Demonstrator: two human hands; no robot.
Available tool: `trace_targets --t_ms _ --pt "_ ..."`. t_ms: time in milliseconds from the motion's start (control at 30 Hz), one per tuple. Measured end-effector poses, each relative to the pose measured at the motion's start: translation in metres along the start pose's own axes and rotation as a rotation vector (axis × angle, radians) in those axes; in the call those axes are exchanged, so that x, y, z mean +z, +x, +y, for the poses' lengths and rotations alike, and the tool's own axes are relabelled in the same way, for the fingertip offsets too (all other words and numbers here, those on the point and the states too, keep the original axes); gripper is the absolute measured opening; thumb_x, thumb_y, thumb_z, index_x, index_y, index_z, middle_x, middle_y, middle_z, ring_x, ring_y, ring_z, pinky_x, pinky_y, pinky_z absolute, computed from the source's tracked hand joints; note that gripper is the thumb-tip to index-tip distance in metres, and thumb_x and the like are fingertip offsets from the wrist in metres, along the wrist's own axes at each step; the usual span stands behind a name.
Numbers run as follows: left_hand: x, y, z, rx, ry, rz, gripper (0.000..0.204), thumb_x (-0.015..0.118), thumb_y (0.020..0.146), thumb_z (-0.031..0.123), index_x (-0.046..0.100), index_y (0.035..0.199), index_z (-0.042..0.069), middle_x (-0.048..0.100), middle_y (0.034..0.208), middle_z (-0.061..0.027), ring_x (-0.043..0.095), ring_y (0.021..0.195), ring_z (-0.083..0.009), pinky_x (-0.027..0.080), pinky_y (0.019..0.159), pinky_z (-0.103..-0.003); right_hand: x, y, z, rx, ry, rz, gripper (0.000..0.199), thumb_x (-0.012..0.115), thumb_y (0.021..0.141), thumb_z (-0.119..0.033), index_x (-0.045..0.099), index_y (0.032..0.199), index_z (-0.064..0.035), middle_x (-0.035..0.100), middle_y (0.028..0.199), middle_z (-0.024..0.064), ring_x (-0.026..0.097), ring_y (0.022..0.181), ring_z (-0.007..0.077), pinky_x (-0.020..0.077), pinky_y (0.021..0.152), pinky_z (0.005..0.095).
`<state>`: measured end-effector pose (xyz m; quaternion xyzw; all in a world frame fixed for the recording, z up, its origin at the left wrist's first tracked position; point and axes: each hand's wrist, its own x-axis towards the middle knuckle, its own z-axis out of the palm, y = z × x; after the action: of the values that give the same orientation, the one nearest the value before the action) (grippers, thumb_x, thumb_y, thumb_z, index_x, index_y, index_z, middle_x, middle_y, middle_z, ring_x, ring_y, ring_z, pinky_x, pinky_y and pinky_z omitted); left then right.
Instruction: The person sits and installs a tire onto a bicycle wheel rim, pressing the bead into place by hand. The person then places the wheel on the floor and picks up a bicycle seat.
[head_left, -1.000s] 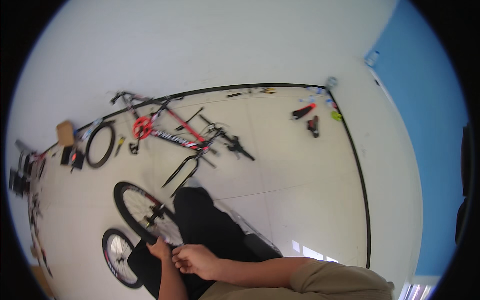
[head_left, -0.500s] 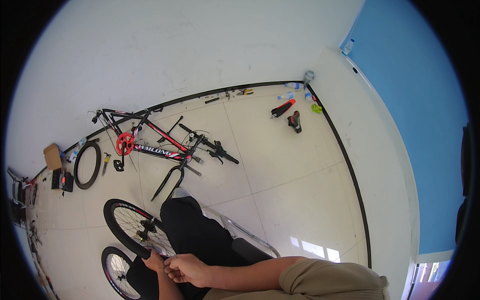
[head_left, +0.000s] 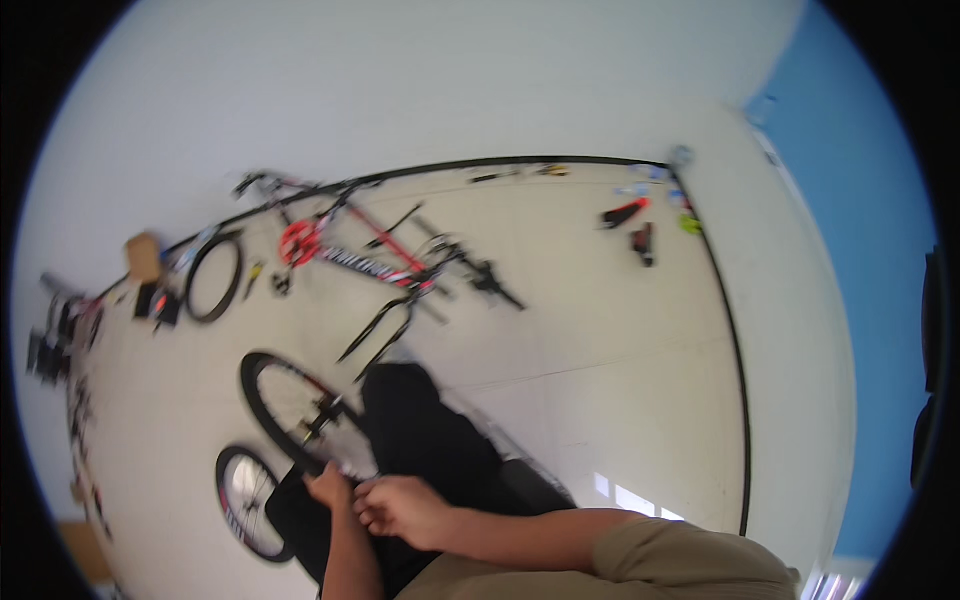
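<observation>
My left hand [head_left: 328, 487] grips the near rim of a black bicycle wheel [head_left: 290, 410] that lies against my dark-trousered leg [head_left: 420, 440]. My right hand [head_left: 398, 508] sits just to its right, fingers curled at the same stretch of rim; what it pinches is too small to tell. My right forearm and tan sleeve [head_left: 660, 560] cross the lower edge. A second, smaller wheel [head_left: 245, 500] with a light rim lies on the floor to the left of my hands.
A red and black bicycle frame [head_left: 370, 260] lies on the pale floor ahead, a loose tyre [head_left: 212, 277] and a cardboard box [head_left: 143, 257] beside it. Tools [head_left: 630, 225] are scattered by the far corner, more parts [head_left: 55, 340] at the left. A blue wall [head_left: 860, 250] stands on the right.
The view has swung, so the frame and wheels shifted across the picture. Both hands stay together at the wheel rim.
</observation>
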<state>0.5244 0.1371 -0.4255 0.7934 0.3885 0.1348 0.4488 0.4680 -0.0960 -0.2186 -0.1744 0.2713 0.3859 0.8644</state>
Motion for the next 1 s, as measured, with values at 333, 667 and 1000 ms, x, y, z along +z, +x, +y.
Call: trace_targets --t_ms 333,667,1000 --pt "-0.003 -0.026 0.032 0.002 -0.155 0.043 0.029 0.069 0.072 0.006 0.059 0.099 0.001 0.061 0.074 -0.0057 0.057 0.062 -0.0183 0.049 0.061 -0.034 0.008 -0.014 -0.006 -0.005 -0.008 0.052 0.023 0.053 0.094 -0.004 0.056 0.116 -0.0007 0.065 0.097 0.0096 0.063 0.083 0.0198 0.0523 0.075 0.0342" --pt "0.006 -0.034 0.035 -0.018 -0.133 0.072 0.025 0.068 0.071 0.007 0.059 0.094 0.002 0.063 0.074 -0.0085 0.06 0.062 -0.0225 0.05 0.063 -0.037 0.008 -0.022 -0.015 -0.001 -0.043 0.084 0.022 0.053 0.094 -0.004 0.056 0.116 -0.0013 0.063 0.097 0.0086 0.061 0.084 0.019 0.0517 0.077 0.0342" --pt "0.003 -0.042 0.058 -0.093 -0.01 0.104 0.031 0.071 0.071 0.014 0.06 0.098 0.004 0.065 0.078 -0.0095 0.062 0.068 -0.0225 0.051 0.067 -0.037 0.01 -0.022 -0.012 -0.008 -0.043 0.079 0.019 0.054 0.095 -0.006 0.058 0.114 -0.0028 0.062 0.098 0.008 0.06 0.086 0.0192 0.0515 0.077 0.0342"
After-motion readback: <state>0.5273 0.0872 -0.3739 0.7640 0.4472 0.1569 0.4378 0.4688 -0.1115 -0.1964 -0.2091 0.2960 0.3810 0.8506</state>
